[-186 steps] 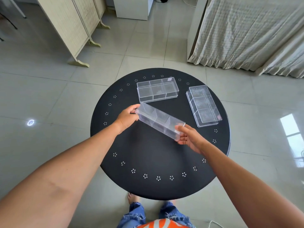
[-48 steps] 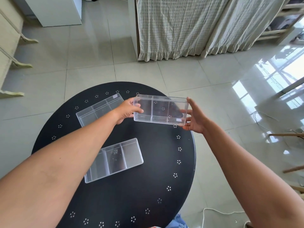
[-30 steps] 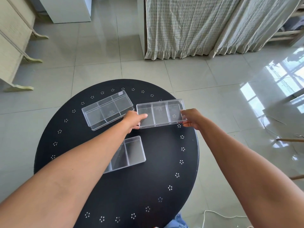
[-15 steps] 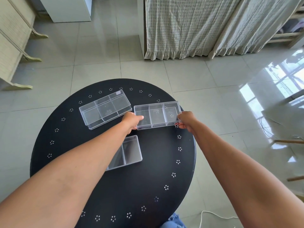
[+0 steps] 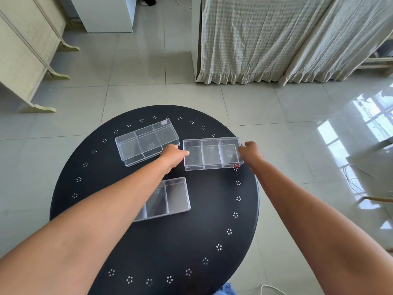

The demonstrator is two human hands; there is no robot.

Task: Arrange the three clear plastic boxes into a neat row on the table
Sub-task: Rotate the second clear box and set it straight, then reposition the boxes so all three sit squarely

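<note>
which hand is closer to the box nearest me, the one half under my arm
Left. The left hand is just beyond the near box, its forearm crossing over it; the right hand is farther off, at the far-right box.

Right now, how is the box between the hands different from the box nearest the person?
The far right box lies level with a hand at each end, left hand and right hand; the near box is untouched. The far right box shows fully; an arm covers part of the near box. Both are clear, divided and empty.
</note>
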